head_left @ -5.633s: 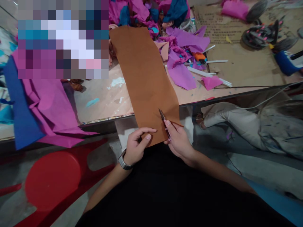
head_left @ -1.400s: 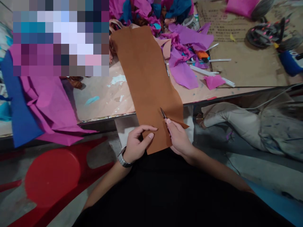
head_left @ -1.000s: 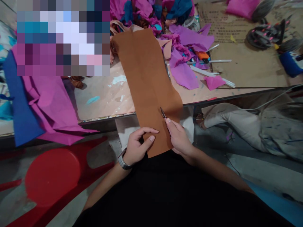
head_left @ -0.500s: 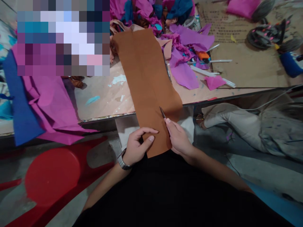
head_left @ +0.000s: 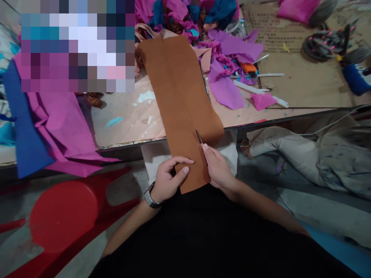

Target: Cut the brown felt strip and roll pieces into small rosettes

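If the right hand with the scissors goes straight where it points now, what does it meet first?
The brown sheet: the scissors in the right hand point away from the person along it, tips on it. Beyond, the line looks free until the crumpled paper pile, though depth is unclear.

Paper sheet [head_left: 181, 96] overhanging table [head_left: 127, 123] edge, stool [head_left: 63, 216] left
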`<state>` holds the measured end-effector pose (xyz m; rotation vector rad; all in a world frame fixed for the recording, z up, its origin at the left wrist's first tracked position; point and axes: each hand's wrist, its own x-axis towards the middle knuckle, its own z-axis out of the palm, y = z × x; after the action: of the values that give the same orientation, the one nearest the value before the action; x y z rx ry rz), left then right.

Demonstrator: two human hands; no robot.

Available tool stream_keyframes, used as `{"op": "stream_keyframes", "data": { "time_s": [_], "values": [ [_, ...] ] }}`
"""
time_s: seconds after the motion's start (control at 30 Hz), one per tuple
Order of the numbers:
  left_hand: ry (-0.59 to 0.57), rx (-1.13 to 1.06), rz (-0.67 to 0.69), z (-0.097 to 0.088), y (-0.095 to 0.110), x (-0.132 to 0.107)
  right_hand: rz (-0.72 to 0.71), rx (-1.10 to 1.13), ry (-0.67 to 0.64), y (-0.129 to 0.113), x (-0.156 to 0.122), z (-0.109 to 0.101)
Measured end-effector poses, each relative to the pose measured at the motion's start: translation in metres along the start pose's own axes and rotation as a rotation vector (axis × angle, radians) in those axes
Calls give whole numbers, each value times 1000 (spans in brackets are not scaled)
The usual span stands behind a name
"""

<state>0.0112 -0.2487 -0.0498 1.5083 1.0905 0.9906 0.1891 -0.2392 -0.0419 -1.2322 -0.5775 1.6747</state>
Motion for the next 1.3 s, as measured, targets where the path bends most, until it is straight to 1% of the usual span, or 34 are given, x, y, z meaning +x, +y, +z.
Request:
{"op": "stream_keyframes", "data": {
  "time_s": [0.17, 0.4, 0.57, 0.67, 0.8, 0.9, 1.1, 1.3],
  "values": [
    [-5, -11, 2, 1, 0, 0, -11, -15, -3, 1, 1, 0],
    [-3, -16, 25, 1, -1, 0, -30, -17, -58, 1, 2, -2],
    [54, -44, 65, 0, -9, 7, -23, 35, -66, 1, 1, -1],
    [70, -48, 47, 0, -12, 12, -7, 44, -58, 2, 1, -2],
    [61, -50, 7, 0, -12, 12, -11, 59, -42, 2, 1, -2],
    [50, -37, 3, 0, -10, 8, -19, 48, -28, 1, 1, -2],
    [24, -29, 13, 1, -4, 3, -15, -20, 57, 2, 2, -1],
    [-5, -22, 21, 1, -1, 1, -46, -46, 21, 3, 4, 0]
  ]
}}
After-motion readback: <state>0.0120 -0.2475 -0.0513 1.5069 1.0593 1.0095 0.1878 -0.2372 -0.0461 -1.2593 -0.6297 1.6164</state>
